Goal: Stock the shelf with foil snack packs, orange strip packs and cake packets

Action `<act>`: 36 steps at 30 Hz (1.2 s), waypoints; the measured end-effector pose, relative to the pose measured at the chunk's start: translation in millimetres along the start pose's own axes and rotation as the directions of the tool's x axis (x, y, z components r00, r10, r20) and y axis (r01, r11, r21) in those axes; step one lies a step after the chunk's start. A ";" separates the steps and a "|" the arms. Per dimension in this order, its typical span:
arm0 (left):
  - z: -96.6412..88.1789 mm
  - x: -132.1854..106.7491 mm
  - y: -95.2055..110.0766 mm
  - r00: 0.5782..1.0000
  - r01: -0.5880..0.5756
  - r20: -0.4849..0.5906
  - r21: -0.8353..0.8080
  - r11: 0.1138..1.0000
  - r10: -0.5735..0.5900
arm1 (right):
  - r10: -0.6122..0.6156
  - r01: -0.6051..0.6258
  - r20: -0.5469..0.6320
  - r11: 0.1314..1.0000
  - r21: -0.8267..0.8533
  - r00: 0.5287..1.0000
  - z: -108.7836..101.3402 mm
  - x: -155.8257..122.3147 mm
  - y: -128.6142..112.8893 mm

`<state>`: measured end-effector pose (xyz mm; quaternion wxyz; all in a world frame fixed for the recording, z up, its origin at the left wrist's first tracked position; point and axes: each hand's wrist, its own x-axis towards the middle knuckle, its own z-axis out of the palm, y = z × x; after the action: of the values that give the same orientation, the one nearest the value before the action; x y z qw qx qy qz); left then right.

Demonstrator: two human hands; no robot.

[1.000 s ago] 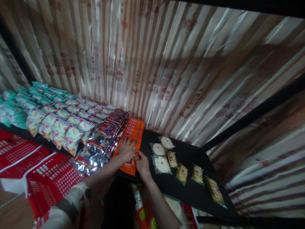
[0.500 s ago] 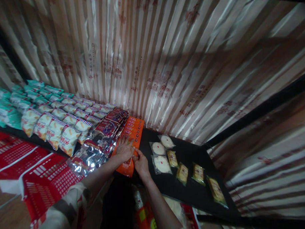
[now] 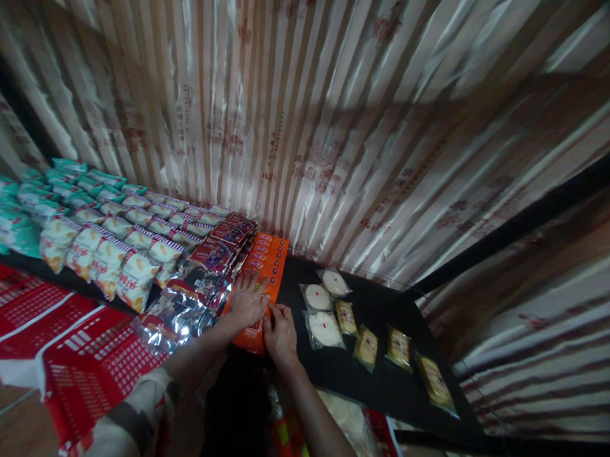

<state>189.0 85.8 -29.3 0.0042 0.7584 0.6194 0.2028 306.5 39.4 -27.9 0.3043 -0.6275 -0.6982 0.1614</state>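
On the black shelf [image 3: 324, 372]: the orange packet [image 3: 270, 262] is lying flat between the foil packs and the white discs, its far end pointing toward the curtain [image 3: 312, 155].
My left hand [image 3: 249, 305]: I am resting it palm down across the middle of the packet, fingers open and spread, gripping nothing.
My right hand [image 3: 281, 334]: I am keeping its fingers bent at the packet's right edge, just beside my left hand; I cannot tell whether they are pinching that edge.
Foil packs [image 3: 211, 255]: overlapping in a long pile, they are lying just to the left of the packet.
White bags [image 3: 114, 258]: these are filling rows left of the foil, with green bags [image 3: 19, 228] crowding the far left.
White discs [image 3: 324, 329]: three are sitting in clear wrappers to the right, near the yellow packs [image 3: 365, 347], four of which are lying spaced apart.
Red baskets [image 3: 100, 361]: they are standing below the shelf's front edge, at left.
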 end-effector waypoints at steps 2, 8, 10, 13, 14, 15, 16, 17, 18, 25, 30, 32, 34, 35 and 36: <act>1.2 -0.9 -0.1 1.000 -0.015 -0.010 0.014 1.000 0.015 | -0.006 0.006 0.000 1.000 0.010 1.000 0.9 -0.5 1.5; 2.6 -0.7 2.4 1.000 -0.004 -0.015 0.035 0.999 0.005 | -0.003 0.003 0.002 0.999 0.048 1.000 0.6 -0.6 2.9; 2.7 0.4 2.9 1.000 0.010 -0.002 0.033 0.999 -0.010 | -0.004 0.005 -0.009 0.998 0.062 1.000 0.0 -0.3 2.2; 3.1 1.8 3.0 1.000 0.006 0.003 0.023 1.000 -0.006 | -0.003 0.005 -0.022 0.998 0.065 1.000 -0.5 0.4 1.4; 3.0 2.0 3.3 1.000 0.001 0.000 0.019 1.000 -0.001 | -0.003 0.005 -0.026 0.998 0.063 1.000 -0.6 0.6 1.5; 2.7 2.0 3.9 1.000 -0.002 -0.005 0.015 1.000 0.002 | -0.004 0.006 -0.029 0.998 0.062 1.000 -0.8 0.8 1.6; 2.0 1.7 5.0 1.000 -0.005 -0.011 0.012 1.000 0.005 | -0.005 0.007 -0.032 0.998 0.062 0.999 -0.9 0.9 1.9; 0.8 1.0 6.7 1.000 -0.006 -0.018 0.009 1.000 0.006 | -0.004 0.007 -0.036 0.998 0.062 0.999 -1.1 0.7 2.2; -0.8 0.1 9.0 1.000 -0.008 -0.023 0.005 1.000 0.008 | -0.005 0.007 -0.039 0.998 0.062 0.999 -1.4 0.3 2.6; -13.8 -16.1 37.9 0.999 -0.025 0.042 -0.030 0.999 0.026 | 0.012 -0.009 -0.041 0.998 0.058 0.999 -9.2 -11.2 4.8; -15.2 -35.5 58.8 0.995 -0.020 0.097 -0.104 0.994 0.030 | 0.001 0.002 -0.043 0.997 0.074 0.999 -22.2 -27.3 9.3; -15.4 -44.1 66.1 0.993 -0.030 0.112 -0.130 0.991 0.044 | 0.002 0.002 -0.045 0.997 0.080 0.999 -27.1 -34.9 11.9; -15.8 -52.8 72.8 0.991 -0.042 0.122 -0.150 0.988 0.060 | -0.004 0.008 -0.044 0.996 0.090 0.999 -31.6 -42.8 14.7; -15.9 -57.0 76.1 0.990 -0.043 0.126 -0.155 0.987 0.063 | -0.011 0.015 -0.042 0.995 0.098 0.999 -33.8 -46.7 16.1; -16.1 -61.2 79.3 0.990 -0.044 0.128 -0.155 0.987 0.065 | -0.019 0.023 -0.039 0.994 0.107 0.999 -36.0 -50.6 17.5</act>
<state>249.1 5.8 -12.5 0.0976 0.7844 0.5795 0.1984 344.1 -12.8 -22.3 0.3524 -0.6059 -0.6891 0.1839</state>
